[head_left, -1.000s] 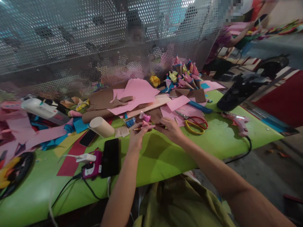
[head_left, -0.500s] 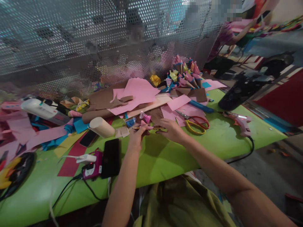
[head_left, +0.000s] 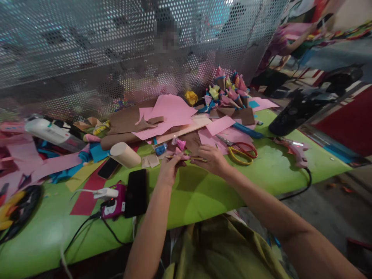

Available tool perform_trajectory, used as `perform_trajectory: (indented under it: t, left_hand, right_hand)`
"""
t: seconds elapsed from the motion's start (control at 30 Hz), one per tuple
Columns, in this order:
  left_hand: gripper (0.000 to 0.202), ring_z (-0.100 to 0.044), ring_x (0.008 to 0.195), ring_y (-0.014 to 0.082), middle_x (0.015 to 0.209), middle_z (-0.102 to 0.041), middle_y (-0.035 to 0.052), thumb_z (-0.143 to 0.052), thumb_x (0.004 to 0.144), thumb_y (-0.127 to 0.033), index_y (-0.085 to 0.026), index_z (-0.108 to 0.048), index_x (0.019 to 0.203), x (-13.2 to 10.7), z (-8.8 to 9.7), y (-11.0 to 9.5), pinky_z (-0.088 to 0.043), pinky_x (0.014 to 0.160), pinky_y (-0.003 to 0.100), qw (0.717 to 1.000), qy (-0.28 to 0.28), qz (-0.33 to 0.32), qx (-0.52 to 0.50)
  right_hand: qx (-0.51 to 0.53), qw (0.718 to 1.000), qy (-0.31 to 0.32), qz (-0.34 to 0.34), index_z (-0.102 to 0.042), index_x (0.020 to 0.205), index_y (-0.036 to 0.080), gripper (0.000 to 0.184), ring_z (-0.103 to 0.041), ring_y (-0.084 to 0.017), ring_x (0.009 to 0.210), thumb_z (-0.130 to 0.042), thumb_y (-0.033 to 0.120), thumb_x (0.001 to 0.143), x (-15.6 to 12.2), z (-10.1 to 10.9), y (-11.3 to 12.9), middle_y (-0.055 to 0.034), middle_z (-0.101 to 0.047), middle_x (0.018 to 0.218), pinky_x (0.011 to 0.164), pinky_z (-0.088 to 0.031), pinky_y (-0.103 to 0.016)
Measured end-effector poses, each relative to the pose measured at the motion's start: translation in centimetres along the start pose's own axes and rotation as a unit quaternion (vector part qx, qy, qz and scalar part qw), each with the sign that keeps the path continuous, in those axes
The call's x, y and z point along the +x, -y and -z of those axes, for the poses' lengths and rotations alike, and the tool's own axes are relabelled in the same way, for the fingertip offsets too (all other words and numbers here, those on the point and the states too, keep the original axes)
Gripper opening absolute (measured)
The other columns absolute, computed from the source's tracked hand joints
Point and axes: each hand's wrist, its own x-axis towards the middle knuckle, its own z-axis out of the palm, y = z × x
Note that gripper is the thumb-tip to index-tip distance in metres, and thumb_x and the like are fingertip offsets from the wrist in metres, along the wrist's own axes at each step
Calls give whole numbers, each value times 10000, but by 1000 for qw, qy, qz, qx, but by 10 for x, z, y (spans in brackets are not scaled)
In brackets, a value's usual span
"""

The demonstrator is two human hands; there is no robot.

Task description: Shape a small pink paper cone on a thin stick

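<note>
Both hands meet at the middle of the green table [head_left: 261, 170], just in front of the heap of pink paper [head_left: 171, 112]. Left hand [head_left: 168, 170] pinched narrow on a small pink paper piece [head_left: 179, 156]; right hand [head_left: 213, 159] curled, fingertips on a thin stick [head_left: 197, 158] running between the two hands. Whether the right hand truly grips the stick or only presses it down, cannot tell.

Best done slowly: keep the pink piece snug against the stick, roll with the fingertips, hold both wrists low on the table. Mind the scissors [head_left: 242, 152] just beside the right hand and the glue gun [head_left: 292, 148] farther right.
</note>
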Motion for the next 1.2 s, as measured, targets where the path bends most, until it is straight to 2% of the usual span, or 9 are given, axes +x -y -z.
perform_trajectory:
  t: [0.13, 0.27, 0.37, 0.47, 0.57, 0.77, 0.9, 1.03, 1.2]
  left_hand:
    - [289, -657, 580, 128, 645, -748, 59, -901, 512, -336, -143, -716, 625, -2, -5, -1, -504, 523, 213, 1000, -4, -4, -24]
    - [300, -664, 590, 128, 626, -743, 45, -908, 496, -331, -150, -714, 637, -4, -8, -2, -501, 517, 199, 999, -10, -6, -37]
    - [291, -665, 589, 127, 625, -741, 44, -899, 514, -327, -147, -705, 636, -4, -7, -1, -502, 523, 201, 999, -11, -9, -32]
    - [290, -664, 581, 122, 641, -744, 45, -888, 538, -326, -140, -703, 661, -3, -5, 0, -504, 534, 207, 999, -2, 2, -36]
    - [273, -674, 586, 127, 657, -745, 39, -877, 554, -307, -144, -697, 679, -3, -5, 1, -510, 543, 215, 999, -1, 16, -47]
    - [247, -715, 652, 149, 687, -748, 16, -857, 565, -270, -157, -702, 719, 0, -5, 5, -541, 613, 235, 995, -12, 20, -93]
    - [246, -703, 648, 145, 731, -755, 28, -846, 585, -314, -155, -695, 698, 0, -2, 3, -537, 593, 233, 995, -16, -3, -96]
    - [284, -712, 672, 166, 768, -756, 62, -828, 638, -398, -151, -692, 673, -3, -2, -3, -540, 602, 246, 998, 11, -40, -37]
    - [271, -668, 601, 132, 679, -708, 9, -849, 618, -376, -166, -689, 679, -4, -2, -3, -499, 533, 219, 997, -22, -74, -17]
  right_hand:
    - [14, 999, -27, -11, -712, 855, 196, 232, -623, -176, 714, -608, 388, 933, 0, -1, 4, -63, -695, 765, 634, -468, -289]
    - [0, 999, -25, -38, -693, 840, 195, 230, -597, -178, 702, -592, 375, 942, -2, -4, 5, -56, -668, 750, 618, -445, -291]
    - [-41, 999, -19, -18, -683, 856, 197, 211, -594, -198, 736, -583, 358, 947, -2, -5, 4, -68, -663, 762, 654, -450, -318]
    - [-83, 996, 0, 18, -685, 963, 200, 204, -598, -213, 776, -535, 338, 972, -2, -3, 4, -86, -684, 826, 697, -454, -346]
    - [-96, 995, 25, 23, -682, 1031, 211, 218, -601, -219, 798, -500, 324, 988, -1, -1, 4, -94, -695, 883, 711, -455, -358]
    - [-64, 998, -4, 6, -675, 929, 210, 215, -598, -200, 769, -508, 331, 988, -1, -3, 3, -76, -680, 835, 705, -466, -336]
    - [-47, 999, -22, 4, -667, 927, 208, 196, -606, -198, 769, -520, 325, 983, 0, -5, 4, -70, -683, 826, 692, -471, -326]
    - [-42, 999, -11, -4, -671, 927, 211, 200, -606, -201, 782, -518, 327, 984, 0, -2, 5, -74, -683, 837, 695, -470, -327]
    - [-41, 999, -2, 6, -673, 925, 209, 185, -599, -200, 763, -528, 312, 979, -1, -2, 2, -73, -674, 819, 693, -463, -323]
